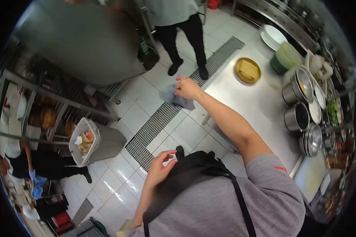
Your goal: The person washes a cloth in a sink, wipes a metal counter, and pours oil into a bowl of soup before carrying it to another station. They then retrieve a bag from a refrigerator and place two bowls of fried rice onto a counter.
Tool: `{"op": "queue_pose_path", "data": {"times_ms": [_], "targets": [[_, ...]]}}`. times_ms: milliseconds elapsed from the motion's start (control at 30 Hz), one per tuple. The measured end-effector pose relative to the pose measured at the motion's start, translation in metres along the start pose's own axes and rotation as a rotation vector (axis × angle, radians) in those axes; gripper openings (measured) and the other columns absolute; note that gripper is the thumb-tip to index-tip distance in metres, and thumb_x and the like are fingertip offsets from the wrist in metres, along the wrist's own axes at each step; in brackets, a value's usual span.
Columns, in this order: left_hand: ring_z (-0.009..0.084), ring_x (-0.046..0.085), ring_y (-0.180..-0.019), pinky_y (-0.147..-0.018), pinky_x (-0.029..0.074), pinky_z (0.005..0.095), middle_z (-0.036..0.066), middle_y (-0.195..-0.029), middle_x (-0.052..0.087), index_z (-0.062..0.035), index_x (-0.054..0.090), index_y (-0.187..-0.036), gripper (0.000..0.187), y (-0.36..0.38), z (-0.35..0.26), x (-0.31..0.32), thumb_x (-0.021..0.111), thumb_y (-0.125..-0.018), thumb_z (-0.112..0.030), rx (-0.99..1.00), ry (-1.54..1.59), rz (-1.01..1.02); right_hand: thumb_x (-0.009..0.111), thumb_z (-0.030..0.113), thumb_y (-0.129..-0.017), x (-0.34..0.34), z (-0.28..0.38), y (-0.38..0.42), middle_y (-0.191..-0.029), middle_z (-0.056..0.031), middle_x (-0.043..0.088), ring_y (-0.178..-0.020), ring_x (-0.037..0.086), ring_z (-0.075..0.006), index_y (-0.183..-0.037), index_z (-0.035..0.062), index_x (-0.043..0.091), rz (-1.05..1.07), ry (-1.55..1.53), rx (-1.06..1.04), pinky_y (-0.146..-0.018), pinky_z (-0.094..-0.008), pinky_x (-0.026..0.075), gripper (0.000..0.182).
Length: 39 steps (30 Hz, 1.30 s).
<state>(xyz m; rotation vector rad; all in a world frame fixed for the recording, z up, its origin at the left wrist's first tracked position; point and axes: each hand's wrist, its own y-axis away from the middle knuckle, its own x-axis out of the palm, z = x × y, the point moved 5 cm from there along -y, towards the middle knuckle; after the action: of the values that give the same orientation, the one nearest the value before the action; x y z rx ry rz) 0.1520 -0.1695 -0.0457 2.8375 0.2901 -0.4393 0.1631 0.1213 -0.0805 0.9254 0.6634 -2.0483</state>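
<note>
A grey cloth [182,102] is gripped by the right hand [188,87]!
From the head view, the cloth is seen blurred, hanging beneath that hand's fingers; a steel table [261,110] and yellow bowl [248,70] are spotted to its right. The left hand [160,168], loosely half-open, is held beside the black apron [182,179].

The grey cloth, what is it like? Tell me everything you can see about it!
The cloth is bluish grey, with no pattern that shows, and looks like soft fabric. It is crumpled and hangs loosely from the right hand, the only thing seen touching it. It is beside the metal table, not on it, and shows against the floor tiles and the drain grate. Its left side is blurry, and I can't tell whether it is wet or dirty.
</note>
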Motion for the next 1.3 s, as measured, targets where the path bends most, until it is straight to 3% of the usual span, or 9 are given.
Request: {"op": "queue_pose_path", "data": {"times_ms": [100, 300, 433, 600, 767, 833, 967, 1133, 1300], "targets": [[0.0162, 0.057, -0.085, -0.073, 0.045, 0.026, 0.007, -0.096, 0.058, -0.0044, 0.055, -0.102, 0.025, 0.017, 0.032, -0.025, 0.059, -0.078, -0.012, -0.042, 0.039, -0.136, 0.07, 0.023, -0.061, 0.031, -0.013, -0.043, -0.107, -0.0128, 0.053, -0.09, 0.055, -0.0274, -0.072, 0.0064, 0.064, -0.098, -0.172, 0.01, -0.078, -0.0346, 0.044, 0.021], [0.0131, 0.058, -0.08, -0.073, 0.045, 0.0252, 0.007, -0.093, 0.059, -0.0027, 0.056, -0.1, 0.023, 0.021, 0.076, -0.069, 0.057, -0.078, -0.009, -0.184, 0.248, -0.298, 0.062, 0.015, -0.059, 0.066, -0.007, -0.058, -0.084, -0.0128, 0.061, -0.082, 0.057, -0.0298, -0.082, 0.0076, 0.065, 0.401, 0.139, 0.065, -0.073, -0.0374, 0.046, 0.024], [0.0121, 0.058, -0.077, -0.074, 0.045, 0.0245, 0.006, -0.091, 0.06, -0.0024, 0.056, -0.099, 0.022, -0.013, 0.079, -0.102, 0.058, -0.077, -0.007, -0.056, 0.14, -0.27, 0.063, 0.017, -0.061, 0.052, 0.03, -0.056, -0.079, -0.0136, 0.061, -0.078, 0.058, -0.0286, -0.084, 0.0056, 0.063, 0.359, 0.053, -0.093, -0.072, -0.0349, 0.047, 0.025], [0.0202, 0.054, -0.094, -0.078, 0.044, 0.0298, 0.012, -0.106, 0.053, -0.0044, 0.048, -0.112, 0.055, -0.108, 0.071, -0.124, 0.071, -0.064, -0.023, 0.033, -0.223, -0.236, 0.061, 0.015, -0.068, -0.016, 0.086, -0.035, -0.071, -0.0104, 0.059, -0.069, 0.056, -0.0177, -0.084, 0.0025, 0.058, 0.376, -0.22, 0.089, -0.065, -0.0278, 0.044, 0.021], [0.0217, 0.054, -0.095, -0.075, 0.044, 0.0316, 0.017, -0.102, 0.054, -0.0004, 0.045, -0.114, 0.064, -0.173, 0.059, -0.071, 0.073, -0.062, -0.025, 0.309, -0.37, -0.03, 0.058, 0.014, -0.074, -0.097, 0.101, 0.03, -0.074, -0.0059, 0.057, -0.068, 0.051, -0.0142, -0.089, 0.0039, 0.055, 0.153, -0.469, 0.131, -0.064, -0.0274, 0.041, 0.019], [0.0194, 0.058, -0.082, -0.07, 0.045, 0.0304, 0.013, -0.088, 0.059, 0.0, 0.052, -0.105, 0.052, -0.177, 0.05, -0.038, 0.072, -0.063, -0.023, 0.152, 0.021, 0.308, 0.057, 0.013, -0.076, -0.125, 0.089, 0.069, -0.077, -0.0041, 0.056, -0.072, 0.05, -0.0113, -0.091, 0.0043, 0.054, 0.039, -0.461, 0.206, -0.065, -0.0259, 0.041, 0.018], [0.0095, 0.054, -0.063, -0.059, 0.043, 0.0237, 0.004, -0.069, 0.06, 0.0003, 0.06, -0.084, 0.023, -0.197, 0.023, -0.003, 0.067, -0.068, -0.014, 0.228, -0.07, 0.465, 0.055, 0.007, -0.079, -0.173, 0.079, 0.164, -0.078, 0.002, 0.053, -0.072, 0.046, -0.0052, -0.091, 0.0021, 0.053, -0.233, -0.465, 0.36, -0.066, -0.0193, 0.039, 0.013], [0.0167, 0.057, -0.073, -0.067, 0.044, 0.0269, 0.007, -0.074, 0.06, -0.002, 0.063, -0.081, 0.019, -0.232, -0.053, 0.036, 0.065, -0.062, -0.003, 0.522, -0.1, 0.522, 0.066, 0.003, -0.068, -0.208, 0.064, 0.298, -0.072, 0.0033, 0.054, -0.068, 0.045, -0.0041, -0.085, 0.0012, 0.055, -0.204, -0.206, 0.722, -0.061, -0.0195, 0.038, 0.02], [0.02, 0.058, -0.065, -0.06, 0.045, 0.0269, 0.012, -0.073, 0.059, -0.0015, 0.062, -0.081, 0.019, -0.236, -0.155, 0.122, 0.062, -0.062, -0.002, 0.807, -0.221, 0.491, 0.064, 0.003, -0.065, -0.248, 0.03, 0.405, -0.066, -0.0016, 0.055, -0.063, 0.05, -0.01, -0.082, 0.0026, 0.058, -0.38, 0.025, 0.962, -0.059, -0.0242, 0.041, 0.018]]}}
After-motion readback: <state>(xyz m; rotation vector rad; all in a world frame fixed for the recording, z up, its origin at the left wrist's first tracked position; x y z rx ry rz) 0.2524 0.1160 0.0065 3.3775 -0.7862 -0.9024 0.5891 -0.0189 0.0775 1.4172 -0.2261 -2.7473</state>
